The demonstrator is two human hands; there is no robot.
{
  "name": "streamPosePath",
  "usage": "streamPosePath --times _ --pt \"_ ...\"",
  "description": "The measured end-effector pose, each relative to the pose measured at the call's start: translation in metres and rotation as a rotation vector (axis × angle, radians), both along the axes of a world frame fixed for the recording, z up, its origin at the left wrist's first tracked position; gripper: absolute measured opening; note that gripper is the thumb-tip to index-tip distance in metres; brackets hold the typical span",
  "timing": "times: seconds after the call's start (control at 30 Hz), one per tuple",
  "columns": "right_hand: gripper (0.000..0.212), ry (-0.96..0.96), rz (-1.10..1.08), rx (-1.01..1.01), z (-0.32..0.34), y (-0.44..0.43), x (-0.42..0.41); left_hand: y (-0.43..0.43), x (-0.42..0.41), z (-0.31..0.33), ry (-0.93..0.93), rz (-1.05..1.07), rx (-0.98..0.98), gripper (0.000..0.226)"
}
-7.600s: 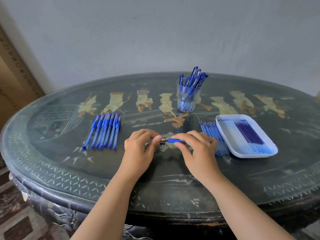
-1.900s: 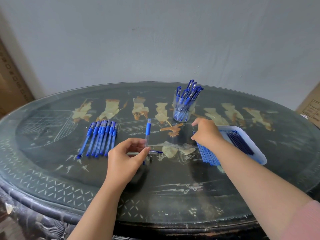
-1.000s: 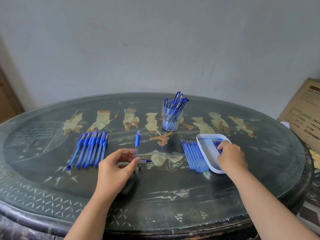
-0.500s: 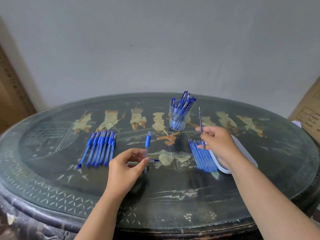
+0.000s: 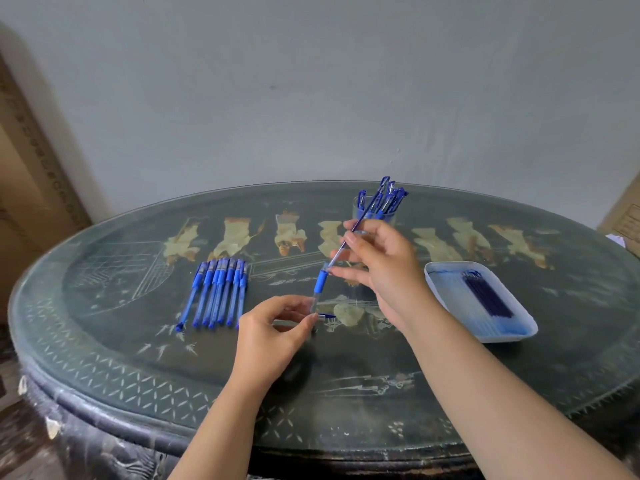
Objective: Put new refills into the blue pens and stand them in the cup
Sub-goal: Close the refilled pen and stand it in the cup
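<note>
The right hand (image 5: 381, 268) is blocking the lower half of the cup (image 5: 356, 211), so only its rim and the blue pens (image 5: 384, 199) sticking out of it are showing, at the back of the table (image 5: 138, 358). The left hand (image 5: 273, 337) is pinching the bottom of a pen barrel (image 5: 319, 284) btw. thumb and fingertips, covering that end. The barrel is standing near upright, clear plastic w/ a blue grip at the top. The right hand is pinching a thin refill (image 5: 341, 245), tilted, its lower end sitting at the barrel's mouth. A small blue piece (image 5: 327, 316), possibly the pen's tip, is lying by the left fingertips. Left of the hands, a row of pens (image 5: 218, 292) is lying flat. On the right, a white tray (image 5: 498, 337) is holding dark refills (image 5: 486, 296). A box (image 5: 623, 216) is getting cut off at the frame edge.
</note>
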State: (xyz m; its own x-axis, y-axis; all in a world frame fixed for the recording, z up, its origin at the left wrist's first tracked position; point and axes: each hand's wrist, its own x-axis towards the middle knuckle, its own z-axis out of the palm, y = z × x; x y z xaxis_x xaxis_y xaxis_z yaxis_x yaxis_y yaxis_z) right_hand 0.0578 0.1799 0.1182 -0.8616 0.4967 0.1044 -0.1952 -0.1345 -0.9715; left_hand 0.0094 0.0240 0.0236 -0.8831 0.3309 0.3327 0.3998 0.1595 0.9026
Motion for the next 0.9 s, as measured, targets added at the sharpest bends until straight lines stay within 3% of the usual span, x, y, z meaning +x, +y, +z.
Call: streamPosePath --times 0.4,0.53,0.7,0.9 --pt "0.014 -0.007 -0.011 0.016 -0.001 0.0 -0.001 0.0 0.001 0.001 0.007 -0.014 0.001 0.023" --pt "0.011 -0.021 -0.008 0.142 -0.001 0.0 -0.002 0.0 0.0 -0.001 0.005 -0.005 0.012 0.024" --pt "0.006 -0.21 0.119 0.464 -0.006 -0.003 -0.007 -0.001 -0.003 -0.002 -0.012 0.007 0.044 0.023" --pt "0.011 -0.241 0.144 0.498 -0.021 -0.007 -0.005 -0.003 -0.004 0.001 -0.042 0.046 0.074 0.023"
